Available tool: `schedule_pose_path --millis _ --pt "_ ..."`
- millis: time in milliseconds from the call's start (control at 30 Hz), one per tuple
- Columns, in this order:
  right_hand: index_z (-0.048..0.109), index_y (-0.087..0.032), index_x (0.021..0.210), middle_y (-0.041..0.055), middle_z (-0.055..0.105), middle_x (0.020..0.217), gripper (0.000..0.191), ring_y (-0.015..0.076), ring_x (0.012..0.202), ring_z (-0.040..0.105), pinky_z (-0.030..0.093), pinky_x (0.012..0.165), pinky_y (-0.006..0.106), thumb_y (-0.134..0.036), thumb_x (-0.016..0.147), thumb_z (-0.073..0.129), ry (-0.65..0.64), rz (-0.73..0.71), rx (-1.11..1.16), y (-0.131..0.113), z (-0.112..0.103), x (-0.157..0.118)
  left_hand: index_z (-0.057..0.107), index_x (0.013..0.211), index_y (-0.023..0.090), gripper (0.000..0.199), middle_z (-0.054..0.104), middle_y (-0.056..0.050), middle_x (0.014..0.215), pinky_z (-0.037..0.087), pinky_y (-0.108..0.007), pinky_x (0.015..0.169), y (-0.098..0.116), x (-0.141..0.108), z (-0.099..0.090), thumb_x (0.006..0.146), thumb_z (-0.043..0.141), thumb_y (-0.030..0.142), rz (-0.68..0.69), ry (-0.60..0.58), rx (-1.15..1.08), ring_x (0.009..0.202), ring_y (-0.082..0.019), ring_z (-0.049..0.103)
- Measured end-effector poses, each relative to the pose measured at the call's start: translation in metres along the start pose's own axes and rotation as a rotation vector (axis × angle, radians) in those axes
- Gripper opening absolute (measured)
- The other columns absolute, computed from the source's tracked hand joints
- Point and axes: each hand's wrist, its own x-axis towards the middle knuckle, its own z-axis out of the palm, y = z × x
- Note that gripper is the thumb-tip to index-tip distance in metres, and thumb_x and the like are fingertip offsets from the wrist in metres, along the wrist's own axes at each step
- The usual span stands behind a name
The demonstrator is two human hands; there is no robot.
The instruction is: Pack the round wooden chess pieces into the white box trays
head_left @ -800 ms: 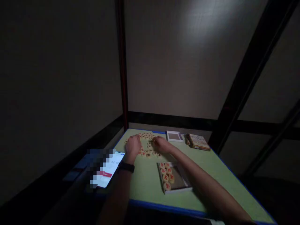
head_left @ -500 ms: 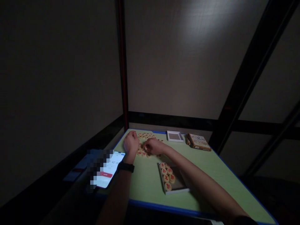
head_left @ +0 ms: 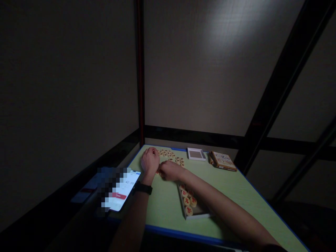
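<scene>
Round wooden Chinese chess pieces (head_left: 165, 153) lie in a loose group at the far left of the table. My left hand (head_left: 151, 160), with a dark band on its wrist, rests beside this group with curled fingers; whatever they hold, if anything, is hidden. Just to its right, my right hand (head_left: 171, 170) is closed, fingertips down by a few red-marked pieces that it mostly covers. What sits between those fingertips I cannot make out. Nearer to me stands a shallow open box (head_left: 201, 216) with several red-marked pieces (head_left: 186, 201) along its left side, partly under my right forearm.
A lit phone (head_left: 124, 190) lies at the table's left edge, next to my left forearm. Toward the back are a white shallow box part (head_left: 196, 154) and a printed cardboard box (head_left: 223, 161). The green table (head_left: 168, 206) has a blue rim, with walls behind and left.
My right hand has moved slightly down toward me, uncovering pieces behind it. My left hand has shifted a little right. The right forearm now covers more of the open box.
</scene>
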Motion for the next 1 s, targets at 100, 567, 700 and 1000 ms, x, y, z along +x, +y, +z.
schedule_pose_path --millis 100,567,700,1000 --pt "0.069 -0.012 0.100 0.0152 0.074 0.099 0.024 0.0238 0.086 0.069 0.046 0.072 0.028 -0.015 0.082 0.053 0.015 0.007 0.008 -0.002 0.004 0.000 0.069 0.097 0.018 0.026 0.072 -0.009 0.100 0.046 -0.030 0.080 0.001 -0.002 0.000 0.094 0.043 0.022 0.047 0.005 0.034 0.096 -0.023 0.065" --pt "0.050 -0.018 0.102 0.0060 0.068 0.087 0.015 0.0172 0.075 0.060 0.039 0.066 0.025 -0.018 0.088 0.056 0.268 0.223 0.380 -0.004 -0.029 -0.099 0.069 0.097 0.015 0.030 0.071 -0.012 0.099 0.047 -0.034 0.087 0.004 -0.012 0.007 0.096 0.040 0.022 0.243 -0.046 0.120 0.098 -0.024 0.063" --pt "0.047 -0.021 0.100 0.0049 0.067 0.087 0.010 0.0162 0.070 0.059 0.036 0.063 0.025 -0.021 0.091 0.051 0.246 0.339 0.458 -0.028 -0.031 -0.165 0.068 0.097 0.017 0.029 0.070 -0.011 0.100 0.046 -0.033 0.092 0.011 -0.023 0.015 0.096 0.040 0.022 0.401 -0.110 0.150 0.101 -0.023 0.061" --pt "0.047 -0.021 0.105 0.0082 0.070 0.091 0.018 0.0192 0.071 0.063 0.032 0.060 0.027 -0.017 0.088 0.048 0.150 0.464 0.375 -0.055 0.006 -0.194 0.068 0.096 0.019 0.026 0.070 -0.011 0.104 0.045 -0.034 0.097 0.015 -0.033 0.019 0.095 0.042 0.020 0.448 -0.230 0.132 0.106 -0.023 0.061"
